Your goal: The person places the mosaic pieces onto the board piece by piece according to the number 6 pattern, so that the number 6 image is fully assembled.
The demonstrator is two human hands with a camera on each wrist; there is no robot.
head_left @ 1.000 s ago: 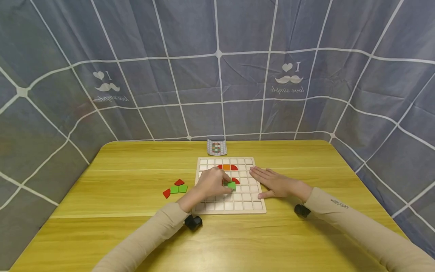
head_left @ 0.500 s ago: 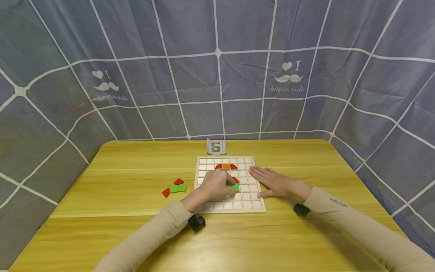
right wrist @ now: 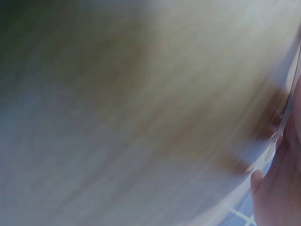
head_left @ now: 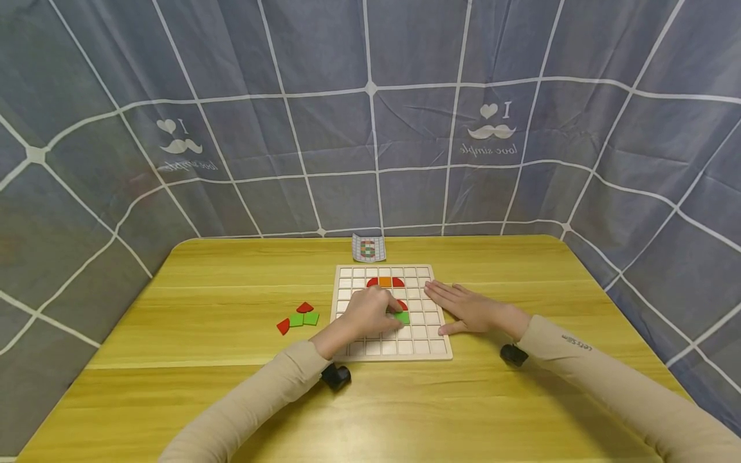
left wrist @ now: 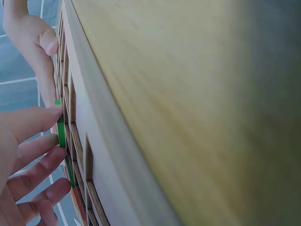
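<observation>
My left hand (head_left: 370, 311) pinches a square green tile (head_left: 402, 317) between thumb and finger, over the white grid board (head_left: 420, 347). In the left wrist view the green tile (left wrist: 61, 132) stands at the board's surface, with another green edge and an orange-red piece beyond it. Just behind the held tile lies a red quarter-round tile (head_left: 402, 305). Farther back on the board, an orange square (head_left: 384, 281) sits between two red quarter-rounds. My right hand (head_left: 471, 310) rests with straight fingers on the board's right edge. The left hand hides part of the board's middle.
Left of the board, two loose green squares (head_left: 311, 318) and two red quarter-rounds (head_left: 283, 326) lie on the wooden table (head_left: 220, 334). A small patterned card (head_left: 368, 248) stands behind the board. A grey curtain (head_left: 324, 128) surrounds the table's back and sides.
My left hand has moved slightly right with the green tile, bringing it in front of the red quarter-round. My right hand has stayed on the board's edge.
</observation>
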